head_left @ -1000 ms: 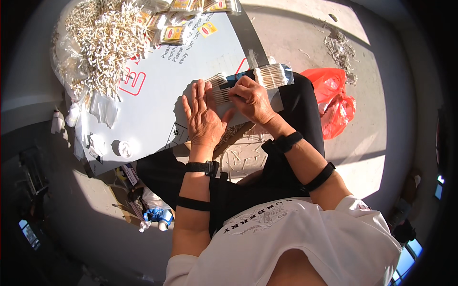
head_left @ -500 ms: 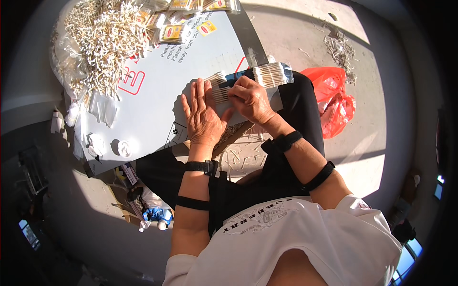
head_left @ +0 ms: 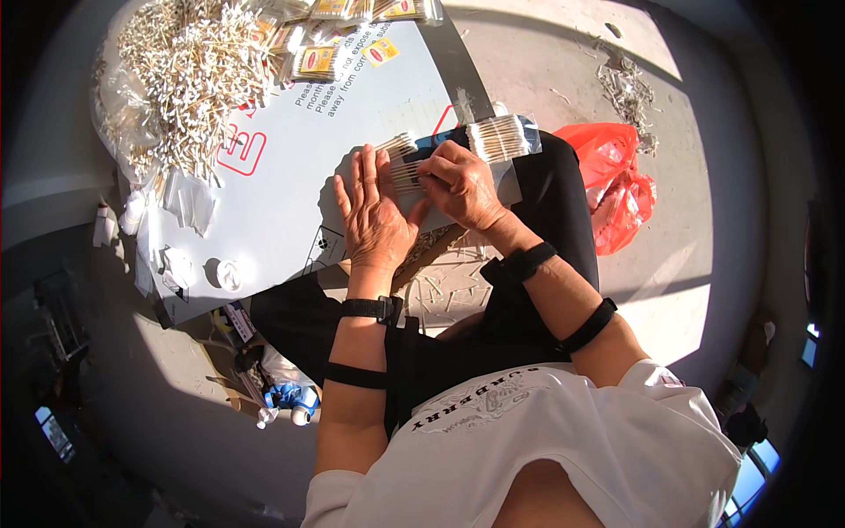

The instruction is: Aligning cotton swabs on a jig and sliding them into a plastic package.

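Note:
My left hand [head_left: 377, 216] lies flat on the grey board [head_left: 282, 198], fingers stretched out and their tips beside a row of cotton swabs [head_left: 405, 172]. Right of it, my right hand [head_left: 465, 187] is closed in a pinch over the near right end of that row. Whatever its fingertips hold is hidden beneath them. A second, neatly lined-up set of cotton swabs [head_left: 499, 139] sits just beyond my right hand, partly in a clear bag [head_left: 532, 134]. Between the two sets shows a dark blue strip [head_left: 435, 140].
A big heap of loose cotton swabs [head_left: 198, 84] covers the board's far left. Filled packets [head_left: 317, 62] and a yellow card [head_left: 380, 52] lie at the far edge. Crumpled white pieces [head_left: 230, 275] rest near left. On the floor are a red plastic bag [head_left: 620, 194] and scattered swabs [head_left: 449, 286].
My right hand has shifted very slightly to the left over the swab row. My left hand stays in place.

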The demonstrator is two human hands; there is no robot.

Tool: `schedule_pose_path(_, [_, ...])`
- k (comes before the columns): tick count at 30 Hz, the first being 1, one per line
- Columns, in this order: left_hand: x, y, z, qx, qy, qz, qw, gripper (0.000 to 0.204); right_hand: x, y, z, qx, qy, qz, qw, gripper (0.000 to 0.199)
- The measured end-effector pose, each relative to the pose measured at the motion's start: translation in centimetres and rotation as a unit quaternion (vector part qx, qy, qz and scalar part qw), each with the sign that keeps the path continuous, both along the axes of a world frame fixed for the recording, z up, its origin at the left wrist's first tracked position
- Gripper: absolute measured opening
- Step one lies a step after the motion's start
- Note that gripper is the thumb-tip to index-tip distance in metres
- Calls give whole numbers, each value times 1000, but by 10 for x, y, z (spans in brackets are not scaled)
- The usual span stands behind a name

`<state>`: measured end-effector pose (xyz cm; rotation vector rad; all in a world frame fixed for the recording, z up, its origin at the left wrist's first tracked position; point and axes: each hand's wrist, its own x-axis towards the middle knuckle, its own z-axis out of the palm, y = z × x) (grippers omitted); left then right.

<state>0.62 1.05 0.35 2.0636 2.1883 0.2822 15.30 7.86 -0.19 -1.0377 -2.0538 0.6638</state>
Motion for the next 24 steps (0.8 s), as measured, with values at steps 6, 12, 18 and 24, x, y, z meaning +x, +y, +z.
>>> schedule_pose_path(6, [-1, -1, 1, -1, 2, -2, 1000, 91, 1, 0, -1, 6, -32, 19, 999, 9])
schedule_pose_path(12, [-1, 0, 1, -4, -2, -2, 1000, 90, -2, 0, 1, -12, -17, -15, 1000, 12])
schedule_pose_path(18, [-2, -1, -2, -1, 3, -6, 1000, 92, -5, 1, 2, -11, -57, -19, 998, 12])
schedule_pose_path(24, [-4, -2, -9, 2, -10, -9, 1000, 92, -12, 10, 4, -27, -52, -39, 998, 15])
